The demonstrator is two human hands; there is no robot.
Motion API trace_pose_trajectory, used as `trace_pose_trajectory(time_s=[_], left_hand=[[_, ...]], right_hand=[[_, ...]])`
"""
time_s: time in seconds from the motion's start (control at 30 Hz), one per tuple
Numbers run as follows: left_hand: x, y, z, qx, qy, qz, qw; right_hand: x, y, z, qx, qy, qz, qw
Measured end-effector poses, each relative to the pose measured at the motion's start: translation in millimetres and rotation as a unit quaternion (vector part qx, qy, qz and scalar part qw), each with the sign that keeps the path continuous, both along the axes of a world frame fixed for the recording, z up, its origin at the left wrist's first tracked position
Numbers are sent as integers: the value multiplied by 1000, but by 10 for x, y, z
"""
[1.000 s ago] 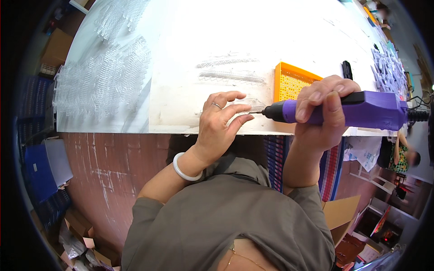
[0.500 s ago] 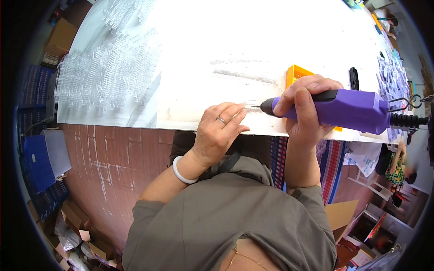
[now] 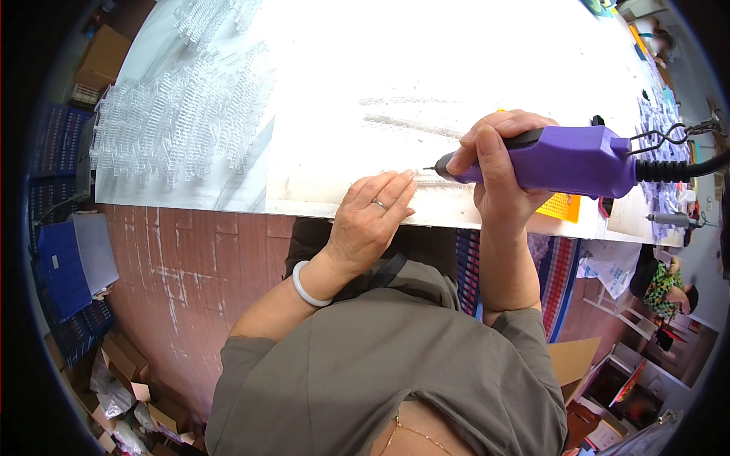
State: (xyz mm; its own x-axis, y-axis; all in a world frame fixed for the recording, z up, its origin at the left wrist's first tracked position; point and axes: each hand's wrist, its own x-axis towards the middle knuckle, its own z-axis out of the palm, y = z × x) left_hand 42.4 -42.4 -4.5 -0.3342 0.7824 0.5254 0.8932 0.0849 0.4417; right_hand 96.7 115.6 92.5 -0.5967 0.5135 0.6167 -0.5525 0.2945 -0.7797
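Note:
My right hand (image 3: 502, 163) is wrapped round a purple electric screwdriver (image 3: 574, 159) with a black nose, held nearly level. Its thin bit points left, a little above and right of my left fingertips. My left hand (image 3: 372, 213) lies at the table's near edge, fingers close together, a ring on one finger and a white bangle at the wrist. Those fingers press on the left end of a clear plastic strip (image 3: 439, 185); the end under them is hidden. The strip runs rightward, passing below the screwdriver's nose.
Many clear toothed strips (image 3: 179, 114) are heaped on the left of the white table (image 3: 319, 152). A yellow tray (image 3: 561, 207) lies partly behind my right hand. Purple-tinted pieces (image 3: 660, 121) and a grey tool (image 3: 669, 219) are at the right. The screwdriver's black cable (image 3: 677, 170) trails right.
The screwdriver has moved up and left, and its bit has come off the strip's line to a spot above it. My left hand has barely shifted, its thumb now nearer its fingers.

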Motion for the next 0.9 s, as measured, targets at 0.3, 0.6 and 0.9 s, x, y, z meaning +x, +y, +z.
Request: trace_pose_trajectory(time_s=[0.3,0.6,0.9], left_hand=[[6,0,-12,8,-7,-2,1000],[-13,1,-44,10,4,-8,1000],[16,18,-29,13,10,1,1000]], right_hand=[[-57,-18,-41,10,-4,3,1000],[-98,-45,14,-69,-76,43,994],[-162,-8,52,-94,-62,98,989]])
